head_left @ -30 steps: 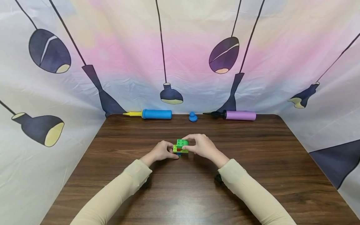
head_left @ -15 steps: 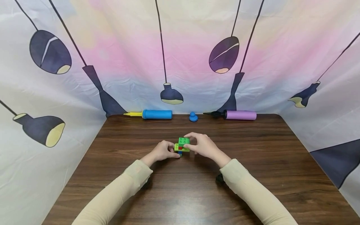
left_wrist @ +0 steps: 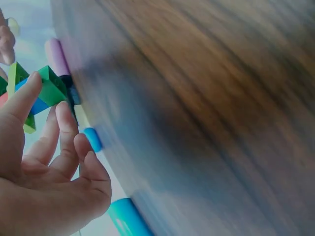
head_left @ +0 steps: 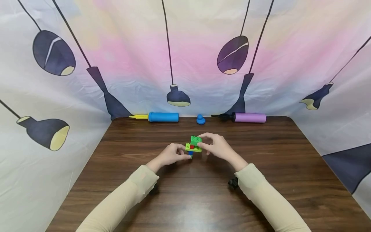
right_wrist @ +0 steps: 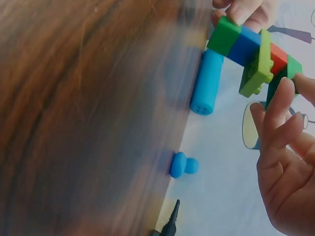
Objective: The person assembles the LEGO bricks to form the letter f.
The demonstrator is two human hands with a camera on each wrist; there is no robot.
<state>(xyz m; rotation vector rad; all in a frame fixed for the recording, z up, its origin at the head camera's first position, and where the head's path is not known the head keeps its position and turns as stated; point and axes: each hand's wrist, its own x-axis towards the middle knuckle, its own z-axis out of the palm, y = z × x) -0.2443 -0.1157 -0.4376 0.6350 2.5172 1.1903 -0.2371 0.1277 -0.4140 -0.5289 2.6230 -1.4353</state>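
A stack of toy building bricks (head_left: 197, 149) is up off the table between both hands. From the bottom it runs green brick (right_wrist: 224, 36), blue brick (right_wrist: 244, 46), lime plate (right_wrist: 257, 69), red brick (right_wrist: 278, 58) and a green brick (head_left: 195, 140) on top. My left hand (head_left: 171, 154) pinches the bottom green brick between thumb and fingertip, as the left wrist view shows. At the other end my right hand (head_left: 218, 147) grips the top green brick with thumb and fingers, hiding part of it.
Along the back edge of the brown wooden table (head_left: 139, 132) lie a blue hand pump (head_left: 164, 117) with a yellow nozzle, a small blue knobbed piece (head_left: 200, 120) and a purple pump (head_left: 250, 117) with a black nozzle. A lamp-patterned cloth (head_left: 139, 64) hangs behind.
Both hands and the brick stack have shifted a little to the right and away from me. The hold of each hand looks unchanged. The head view has shifted slightly.
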